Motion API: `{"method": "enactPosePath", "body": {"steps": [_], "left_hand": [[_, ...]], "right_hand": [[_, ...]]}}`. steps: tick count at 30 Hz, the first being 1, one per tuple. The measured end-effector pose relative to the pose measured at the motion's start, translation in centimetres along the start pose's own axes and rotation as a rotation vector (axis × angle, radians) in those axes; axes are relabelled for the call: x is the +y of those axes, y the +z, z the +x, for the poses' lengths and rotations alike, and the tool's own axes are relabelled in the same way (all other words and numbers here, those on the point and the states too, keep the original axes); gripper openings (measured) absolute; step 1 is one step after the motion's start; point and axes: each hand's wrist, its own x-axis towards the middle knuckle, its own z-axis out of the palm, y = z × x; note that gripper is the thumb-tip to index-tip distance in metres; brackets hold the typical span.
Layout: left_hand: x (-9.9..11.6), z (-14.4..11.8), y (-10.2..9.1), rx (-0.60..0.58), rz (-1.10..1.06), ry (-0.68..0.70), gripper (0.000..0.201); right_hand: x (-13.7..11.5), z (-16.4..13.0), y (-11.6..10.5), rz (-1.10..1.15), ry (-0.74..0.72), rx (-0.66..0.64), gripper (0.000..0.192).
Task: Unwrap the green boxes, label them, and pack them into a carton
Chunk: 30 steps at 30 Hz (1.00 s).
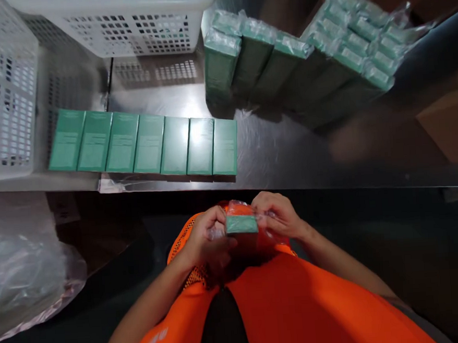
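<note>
One box [241, 225], green, end face upward, in clear film [239, 208]; located between the two hands, in front of the wearer's torso and below the near edge of the counter. Left hand [211, 237]: closed on the left end of the box, fingers curled, some film bunched at the fingers. Right hand [278, 215]: fingers pinched together on loose film at the right end of the box. Hands apart from each other, the box spanning the gap. Counter [290, 154]: metal, reflective. On it, one row of seven green boxes [148, 143], laid side by side and touching, slightly aslant, near the front edge. Behind and to the right, green packs [256, 33] in clear wrap, standing; further right, a larger block of wrapped packs [355, 42], close together, loose film projecting at its right corner. Two white baskets, perforated: one [140, 28] behind the row, one [2, 98] at far left. Brown carton [451, 124] at the right. Clear plastic sheeting [24, 269], lower left, below counter level. Orange vest [297, 302], worn by the person.
</note>
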Motion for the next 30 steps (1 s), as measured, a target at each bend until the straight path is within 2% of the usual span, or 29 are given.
{"method": "enactPosePath", "body": {"steps": [4,7,10,14,15,17,19,21,25,27,30], "left_hand": [[-0.7,0.0,0.3,0.085,-0.097,0.1,0.048],[-1.0,0.1,0.5,0.107,-0.247,0.077,0.05],[-0.7,0.4,0.6,0.063,-0.307,0.007,0.068],[-0.3,0.5,0.9,0.034,-0.3,-0.025,0.049],[-0.3,0.4,0.9,0.045,-0.315,-0.016,0.047],[-0.5,0.0,1.0,0.075,-0.337,0.009,0.049],[-0.8,-0.5,0.9,0.113,-0.291,0.058,0.05],[-1.1,-0.9,0.5,0.145,-0.147,0.141,0.045],[-1.5,-1.4,-0.2,0.168,0.207,0.274,0.031],[-1.5,-1.5,-0.3,0.155,0.257,0.257,0.028],[-1.4,-1.7,-0.1,0.131,0.208,0.186,0.026]], "right_hand": [[-0.5,-0.9,0.6,-0.155,-0.086,0.029,0.023],[-1.6,-0.9,0.2,-0.283,-0.145,0.025,0.014],[-2.6,-0.5,-0.2,-0.318,-0.175,-0.02,0.012],[-3.2,-0.8,0.1,-0.345,-0.147,-0.146,0.011],[-3.3,-1.0,0.3,-0.339,-0.14,-0.133,0.01],[-3.3,-1.6,0.5,-0.329,-0.091,-0.016,0.015],[-3.3,-2.0,0.4,-0.336,-0.038,0.094,0.037],[-3.3,-2.0,0.3,-0.337,0.023,0.104,0.046],[-3.2,-1.7,0.3,-0.269,0.012,0.059,0.021],[-3.1,-1.7,0.5,-0.246,-0.034,0.068,0.015],[-2.8,-1.7,0.8,-0.255,-0.05,0.096,0.016]]}}
